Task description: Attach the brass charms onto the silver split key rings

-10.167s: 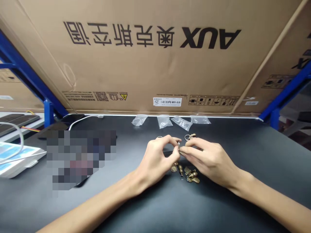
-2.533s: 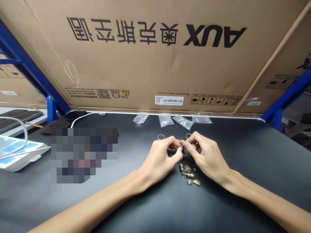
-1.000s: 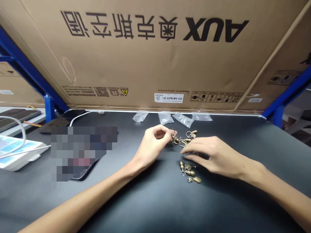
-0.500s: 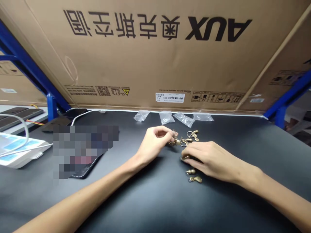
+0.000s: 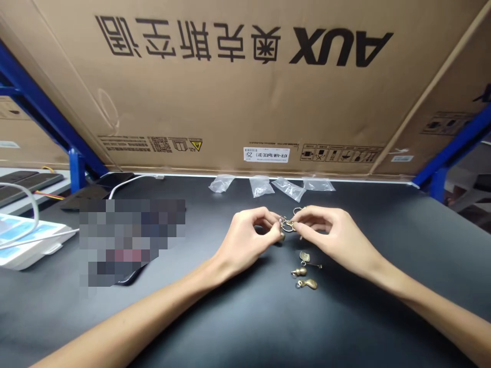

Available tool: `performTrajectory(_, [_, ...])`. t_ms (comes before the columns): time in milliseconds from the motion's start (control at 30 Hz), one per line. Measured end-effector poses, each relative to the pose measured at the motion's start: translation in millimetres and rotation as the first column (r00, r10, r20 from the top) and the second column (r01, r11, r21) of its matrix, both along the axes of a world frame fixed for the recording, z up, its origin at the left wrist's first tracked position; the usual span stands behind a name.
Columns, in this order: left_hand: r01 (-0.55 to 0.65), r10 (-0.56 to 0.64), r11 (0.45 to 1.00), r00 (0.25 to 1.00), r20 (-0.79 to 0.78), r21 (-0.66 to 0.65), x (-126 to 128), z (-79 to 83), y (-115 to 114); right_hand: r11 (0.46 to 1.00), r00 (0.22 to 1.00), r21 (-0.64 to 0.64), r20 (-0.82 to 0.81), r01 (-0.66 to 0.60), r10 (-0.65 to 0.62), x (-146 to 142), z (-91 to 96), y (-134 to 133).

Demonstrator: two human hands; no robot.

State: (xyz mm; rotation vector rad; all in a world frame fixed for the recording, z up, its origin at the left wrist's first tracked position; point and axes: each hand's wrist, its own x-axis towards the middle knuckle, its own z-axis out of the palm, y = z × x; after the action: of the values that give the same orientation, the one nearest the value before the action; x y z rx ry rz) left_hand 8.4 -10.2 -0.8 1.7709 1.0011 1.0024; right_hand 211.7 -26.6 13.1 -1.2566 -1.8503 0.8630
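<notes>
My left hand (image 5: 249, 237) is closed in a pinch on a metal key ring (image 5: 287, 227) with small brass charms, one hanging below the fingertips. From the other side, the fingertips of my right hand (image 5: 335, 232) pinch the same key ring, or a brass piece on it; I cannot tell which. Behind my right fingers another ring (image 5: 296, 210) shows in part. Below the hands lie a flat patterned charm (image 5: 305, 256) with a thin bar beside it, a gourd-shaped brass charm (image 5: 301, 272) and a smooth curved brass charm (image 5: 309, 284).
Several clear plastic bags (image 5: 288, 189) lie along the back of the black table (image 5: 238, 317). A large cardboard box (image 5: 230, 102) stands behind them, between blue metal posts. To the left are a blurred-out item (image 5: 130, 240), a white tray (image 5: 34, 245) and a white cable (image 5: 126, 181).
My right hand has moved up from the loose charms to the key ring, uncovering the flat charm and thin bar. My left hand still pinches the ring. The view has shifted slightly.
</notes>
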Motion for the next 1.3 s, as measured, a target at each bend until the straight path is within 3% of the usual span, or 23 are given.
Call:
performTrajectory(400, [0.000,0.004,0.995,0.999,-0.046,0.105,4.2,0.0,-7.0,0.998,0.996,0.013,-0.069,0.056,-0.055,-1.2,0.7,-1.6])
performTrajectory(633, [-0.003,0.027,0.975,0.994,-0.105,0.223,7.5,1.4,-10.0,0.995,0.980,-0.092,-0.193,0.024,-0.042,-8.4,-4.6,-4.0])
performTrajectory(867, [0.022,0.059,0.916,0.980,-0.188,0.401,7.0,-3.1,-9.0,0.984,0.962,-0.177,-0.270,0.003,-0.051,-12.4,-6.9,-6.2])
performTrajectory(1067, [0.025,0.058,0.922,0.978,-0.201,0.386,8.0,-2.6,-10.5,0.989,0.963,-0.139,-0.255,0.046,-0.081,-13.0,-11.0,-6.3])
performTrajectory(1300, [-0.032,0.105,0.951,0.969,-0.225,0.308,8.0,1.3,-10.7,0.993,0.958,-0.118,-0.286,0.002,-0.036,-15.4,-12.1,-10.0])
